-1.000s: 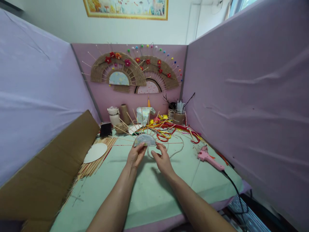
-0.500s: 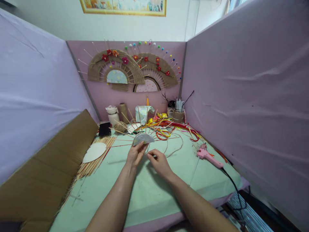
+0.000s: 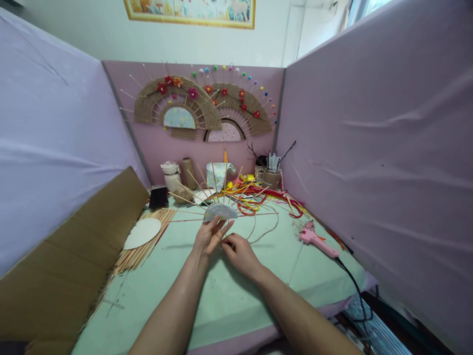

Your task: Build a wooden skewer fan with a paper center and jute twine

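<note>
My left hand point(image 3: 207, 238) grips the lower edge of a grey-white half-round piece point(image 3: 220, 212), thumb in front and other fingers partly stretched behind it. Thin wooden sticks point(image 3: 201, 173) fan out from its curved edge. Close below and to the right, my right hand point(image 3: 239, 252) is closed in a pinch. A thin strand of twine point(image 3: 272, 229) loops over the table toward its fingers, though the pinched end is hardly visible. A ball of twine point(image 3: 183, 195) lies behind the sticks.
Wooden sticks point(image 3: 148, 246) and a white oval point(image 3: 143, 233) lie beside a cardboard sheet point(image 3: 74, 256) at left. At right rests a pink glue gun point(image 3: 318, 240) with a black cord. Jars, a twine cone point(image 3: 187, 173) and coloured pipe cleaners point(image 3: 254, 206) crowd the back.
My right hand has drawn slightly down and toward me, still pinched. Some fingers of my left hand have stretched out to the right; the half-round piece stays nearly in place.
</note>
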A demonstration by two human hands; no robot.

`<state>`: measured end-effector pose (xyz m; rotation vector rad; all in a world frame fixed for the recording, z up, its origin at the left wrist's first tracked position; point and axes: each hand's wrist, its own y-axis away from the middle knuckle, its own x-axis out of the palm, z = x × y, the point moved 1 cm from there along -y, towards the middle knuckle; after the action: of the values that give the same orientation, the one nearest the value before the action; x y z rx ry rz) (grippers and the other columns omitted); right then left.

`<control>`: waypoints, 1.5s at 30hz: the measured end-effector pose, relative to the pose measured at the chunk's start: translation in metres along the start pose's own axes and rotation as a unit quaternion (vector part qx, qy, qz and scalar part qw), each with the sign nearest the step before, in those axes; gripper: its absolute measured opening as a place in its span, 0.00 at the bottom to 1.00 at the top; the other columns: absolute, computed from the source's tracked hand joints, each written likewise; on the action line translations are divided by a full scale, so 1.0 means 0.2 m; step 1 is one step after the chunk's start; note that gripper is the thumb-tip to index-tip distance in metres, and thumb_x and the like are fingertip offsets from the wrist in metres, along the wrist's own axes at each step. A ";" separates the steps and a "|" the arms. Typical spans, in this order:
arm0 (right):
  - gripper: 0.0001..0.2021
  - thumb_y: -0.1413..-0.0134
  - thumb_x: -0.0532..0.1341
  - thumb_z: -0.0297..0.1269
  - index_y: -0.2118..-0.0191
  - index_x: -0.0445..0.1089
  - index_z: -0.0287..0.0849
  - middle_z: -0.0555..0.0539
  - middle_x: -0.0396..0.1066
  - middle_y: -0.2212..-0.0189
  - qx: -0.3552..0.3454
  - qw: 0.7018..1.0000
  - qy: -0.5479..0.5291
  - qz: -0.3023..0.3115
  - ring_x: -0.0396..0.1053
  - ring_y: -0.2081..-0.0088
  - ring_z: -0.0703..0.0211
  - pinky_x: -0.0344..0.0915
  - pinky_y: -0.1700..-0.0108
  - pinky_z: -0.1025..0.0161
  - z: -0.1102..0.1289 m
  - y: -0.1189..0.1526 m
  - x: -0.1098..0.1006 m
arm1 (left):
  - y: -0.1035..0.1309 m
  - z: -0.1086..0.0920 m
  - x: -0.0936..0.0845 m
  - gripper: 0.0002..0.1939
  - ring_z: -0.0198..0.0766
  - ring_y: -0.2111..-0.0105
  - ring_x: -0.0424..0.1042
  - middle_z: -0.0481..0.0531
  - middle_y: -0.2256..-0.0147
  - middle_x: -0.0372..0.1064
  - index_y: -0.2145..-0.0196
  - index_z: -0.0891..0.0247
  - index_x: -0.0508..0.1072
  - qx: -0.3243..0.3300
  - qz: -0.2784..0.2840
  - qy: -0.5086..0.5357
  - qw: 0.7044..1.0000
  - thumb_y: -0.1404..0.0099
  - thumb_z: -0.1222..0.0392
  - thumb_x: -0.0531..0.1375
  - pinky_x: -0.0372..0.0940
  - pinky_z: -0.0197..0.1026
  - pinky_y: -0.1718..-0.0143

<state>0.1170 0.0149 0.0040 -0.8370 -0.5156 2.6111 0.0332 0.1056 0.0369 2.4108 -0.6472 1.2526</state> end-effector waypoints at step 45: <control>0.14 0.46 0.58 0.43 0.65 0.73 0.36 0.37 0.75 0.68 0.310 0.859 0.405 0.038 0.73 0.64 0.47 0.61 0.66 0.61 -0.46 0.26 -1.10 | -0.05 -0.20 -0.11 0.21 0.37 0.58 0.78 0.52 0.63 0.79 0.44 0.54 0.67 0.011 0.085 0.136 0.987 0.26 0.64 0.42 0.74 0.36 0.60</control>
<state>0.3307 -0.1045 0.0172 -1.5534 0.5671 1.9719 0.0012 0.1393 0.0386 2.1796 -0.7704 1.6295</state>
